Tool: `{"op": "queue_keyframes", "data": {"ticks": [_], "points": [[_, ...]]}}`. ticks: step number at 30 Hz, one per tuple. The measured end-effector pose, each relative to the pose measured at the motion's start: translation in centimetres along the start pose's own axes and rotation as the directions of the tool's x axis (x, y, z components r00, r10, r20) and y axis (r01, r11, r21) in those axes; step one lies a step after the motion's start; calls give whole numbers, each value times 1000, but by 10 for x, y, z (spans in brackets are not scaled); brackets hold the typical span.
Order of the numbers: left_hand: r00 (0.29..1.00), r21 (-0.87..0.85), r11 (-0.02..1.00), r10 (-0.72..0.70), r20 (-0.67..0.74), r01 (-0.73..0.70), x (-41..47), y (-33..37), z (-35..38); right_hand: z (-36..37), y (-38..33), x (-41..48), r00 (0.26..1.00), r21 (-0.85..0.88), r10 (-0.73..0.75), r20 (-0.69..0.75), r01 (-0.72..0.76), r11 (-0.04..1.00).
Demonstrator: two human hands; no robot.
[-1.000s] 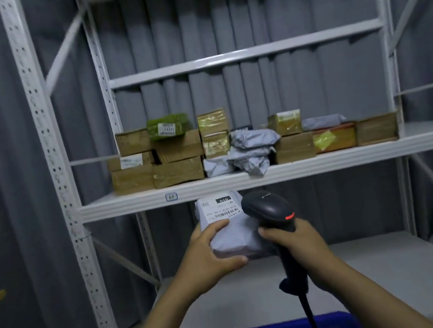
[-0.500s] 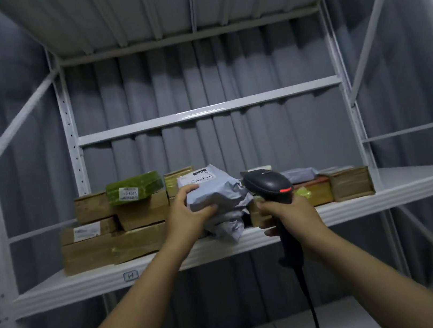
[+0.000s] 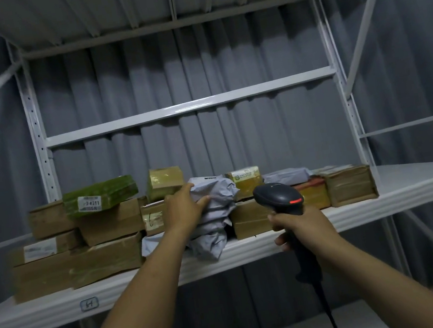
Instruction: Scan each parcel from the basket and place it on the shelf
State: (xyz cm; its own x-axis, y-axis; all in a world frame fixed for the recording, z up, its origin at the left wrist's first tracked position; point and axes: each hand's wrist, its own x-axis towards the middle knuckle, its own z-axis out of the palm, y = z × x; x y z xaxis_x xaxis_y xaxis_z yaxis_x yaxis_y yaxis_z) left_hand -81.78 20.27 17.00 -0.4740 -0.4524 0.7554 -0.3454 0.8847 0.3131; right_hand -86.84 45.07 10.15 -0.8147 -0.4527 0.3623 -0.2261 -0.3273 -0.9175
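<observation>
Being gripped at its bunched side by the left hand (image 3: 185,210), the grey parcel (image 3: 218,191) is judged soft and light; the scanner (image 3: 278,199) is held by the right hand (image 3: 301,228).

A white metal shelf (image 3: 251,252) fills the view. The left hand (image 3: 185,210) grips a grey bagged parcel (image 3: 218,191) sitting on top of other grey bags (image 3: 210,244) near the middle of the shelf's front edge. The right hand (image 3: 300,227) holds a black scanner (image 3: 279,196) upright, its red light lit, just in front of that edge. Brown boxes (image 3: 106,259) line the shelf on both sides, and 1 green parcel (image 3: 107,191) tops the left stack.
</observation>
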Motion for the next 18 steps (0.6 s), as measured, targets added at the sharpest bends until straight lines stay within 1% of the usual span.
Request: {"op": "queue_keyframes", "data": {"ticks": [1,2,3,4,5,6,7,8,9,11,13,15,18], "points": [[998,103,994,38,-45,-33,-2,-1,2,-2,3,3,1000,1,4,0,-4,1000],[989,190,978,107,-103,-86,-5,-2,3,-4,6,5,1000,1,9,3,-9,1000],[963,262,951,211,-166,-163,-9,-3,5,-5,9,7,1000,1,15,7,-15,1000],[912,332,906,345,-223,-261,-14,-5,8,-6,11,8,1000,4,22,8,-22,1000],[838,402,839,485,-250,-366,-18,-6,11,-7,13,9,1000,7,29,2,-29,1000],[773,461,763,594,-223,-453,-22,-7,14,-6,16,10,999,7,36,-7,-36,999],[738,503,700,655,-165,-508,-26,-8,18,-6,19,10,999,-1,43,-17,-43,999],[742,525,668,663,-100,-527,-29,-9,21,-6,22,10,999,-14,48,-25,-49,999],[771,538,667,635,-48,-516,-30,-8,22,-5,25,10,998,-29,52,-29,-53,998],[848,550,704,529,16,-450,-31,-6,22,-4,28,7,998,-54,57,-30,-58,997],[899,549,731,428,95,-406,-29,-3,20,-2,28,4,998,-79,61,-26,-63,995],[916,544,740,359,177,-395,-27,1,18,0,26,1,997,-107,71,-11,-71,992],[918,530,751,341,201,-395,-28,8,10,2,18,-7,997,-164,76,28,-70,984]]}}
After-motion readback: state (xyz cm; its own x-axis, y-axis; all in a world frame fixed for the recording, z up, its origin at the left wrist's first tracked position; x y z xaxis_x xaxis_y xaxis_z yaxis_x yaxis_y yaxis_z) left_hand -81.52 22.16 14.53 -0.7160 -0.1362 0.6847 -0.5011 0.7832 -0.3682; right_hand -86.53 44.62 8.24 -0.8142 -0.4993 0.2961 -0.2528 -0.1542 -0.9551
